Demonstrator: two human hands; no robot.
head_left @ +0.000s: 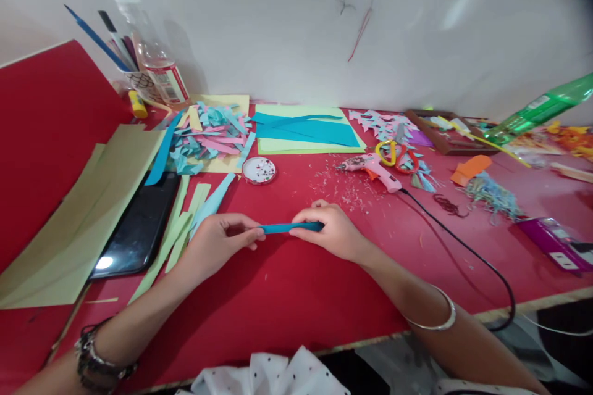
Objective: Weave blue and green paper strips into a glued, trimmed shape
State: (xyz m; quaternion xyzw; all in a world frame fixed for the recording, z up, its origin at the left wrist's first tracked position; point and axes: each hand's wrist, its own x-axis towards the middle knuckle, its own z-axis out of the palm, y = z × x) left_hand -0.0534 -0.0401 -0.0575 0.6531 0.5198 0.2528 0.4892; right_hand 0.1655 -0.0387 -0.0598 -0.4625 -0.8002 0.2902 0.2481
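A narrow blue paper strip (278, 229) is stretched level between my two hands above the red tabletop. My left hand (226, 241) pinches its left end between thumb and fingers. Its right end lies in the closed fingers of my right hand (331, 229), which hide part of it. Beyond my hands, a blue paper sheet (319, 132) with slanted cut edges rests on pale green sheets (310, 149). A light blue paper piece (215, 197) and pale green strips (173, 237) lie beside my left forearm.
A pink glue gun (375, 171) with a black cord lies right of centre near scissors (396, 155). Cut paper scraps (210, 136), a round lid (258, 170) and a clear bottle (160, 68) stand at the back left. A black phone (139, 228) lies left; a green bottle (540, 112) leans right.
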